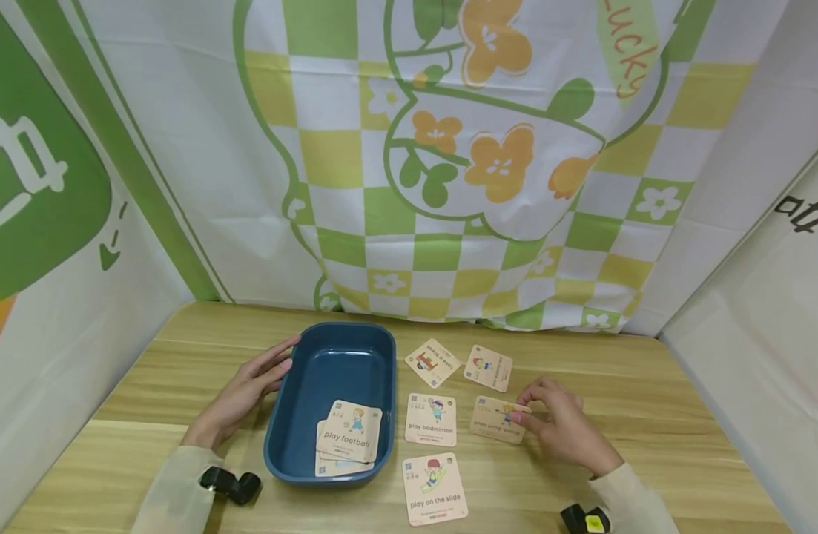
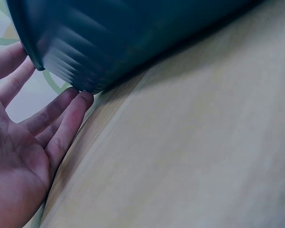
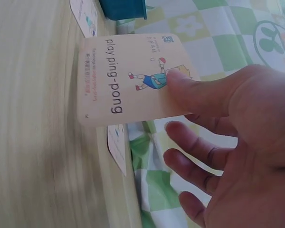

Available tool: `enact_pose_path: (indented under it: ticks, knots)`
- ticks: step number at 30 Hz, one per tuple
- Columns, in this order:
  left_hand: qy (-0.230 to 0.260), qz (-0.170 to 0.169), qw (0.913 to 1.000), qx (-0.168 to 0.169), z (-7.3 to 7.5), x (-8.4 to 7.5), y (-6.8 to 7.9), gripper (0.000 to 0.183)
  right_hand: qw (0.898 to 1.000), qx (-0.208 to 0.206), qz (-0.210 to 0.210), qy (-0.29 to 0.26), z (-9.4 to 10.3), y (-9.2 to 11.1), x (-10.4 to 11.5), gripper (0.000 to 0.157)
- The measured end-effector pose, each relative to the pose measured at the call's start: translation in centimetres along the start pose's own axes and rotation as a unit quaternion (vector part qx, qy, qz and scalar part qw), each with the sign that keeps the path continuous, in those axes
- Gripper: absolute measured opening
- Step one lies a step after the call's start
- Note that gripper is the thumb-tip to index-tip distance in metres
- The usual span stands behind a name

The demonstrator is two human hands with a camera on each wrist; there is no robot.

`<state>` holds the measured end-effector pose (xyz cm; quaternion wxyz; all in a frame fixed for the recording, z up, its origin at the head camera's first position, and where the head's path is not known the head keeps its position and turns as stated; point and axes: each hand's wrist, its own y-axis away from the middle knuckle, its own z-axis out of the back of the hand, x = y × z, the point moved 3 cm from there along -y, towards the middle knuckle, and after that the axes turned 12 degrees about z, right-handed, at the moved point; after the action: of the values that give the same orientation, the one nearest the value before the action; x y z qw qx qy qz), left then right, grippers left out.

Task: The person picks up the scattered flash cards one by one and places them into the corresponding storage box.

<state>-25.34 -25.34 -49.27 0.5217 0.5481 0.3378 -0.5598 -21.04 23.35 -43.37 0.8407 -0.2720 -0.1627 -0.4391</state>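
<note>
A small square card reading "play ping-pong" point(image 1: 494, 420) is pinched between the thumb and finger of my right hand point(image 1: 563, 426). In the right wrist view the card point(image 3: 128, 80) is tilted up off the wooden table, its printed side showing, while the other fingers curve below it. My left hand point(image 1: 245, 389) touches the left side of a dark blue tray point(image 1: 342, 371) with extended fingers; the left wrist view shows its fingertips point(image 2: 85, 96) against the tray's outer wall. Inside the tray's near end lies a "play football" card point(image 1: 351, 430) over other cards, partly hidden.
Right of the tray lie cards reading "play badminton" point(image 1: 431, 419), "play on the slide" point(image 1: 435, 489) and "take a break" point(image 1: 433, 363), plus another card point(image 1: 489, 368) with hard-to-read text. A checkered cloth point(image 1: 435, 259) hangs along the wooden table's point(image 1: 182, 356) far edge.
</note>
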Motion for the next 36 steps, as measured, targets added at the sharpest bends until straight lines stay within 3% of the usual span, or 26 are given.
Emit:
enact_pose_path:
  ticks: [10, 17, 25, 36]
  knots:
    - [0.004, -0.004, 1.0000, 0.001, 0.0, 0.1, -0.1, 0.058, 0.996, -0.044, 0.070, 0.014, 0.2, -0.4, 1.5, 0.018]
    - [0.004, -0.002, 1.0000, 0.002, 0.1, 0.1, -0.2, 0.058, 0.988, -0.077, 0.126, 0.050, 0.3, -0.7, 2.7, 0.026]
    - [0.001, -0.003, 1.0000, 0.000, 0.1, 0.0, -0.2, 0.058, 0.981, -0.091, 0.147, 0.092, 0.3, -0.8, 3.7, 0.029]
    - [0.006, 0.000, 1.0000, 0.000, 0.0, 0.0, -0.1, 0.058, 0.973, -0.106, 0.192, 0.072, -0.3, -1.1, 4.9, 0.030]
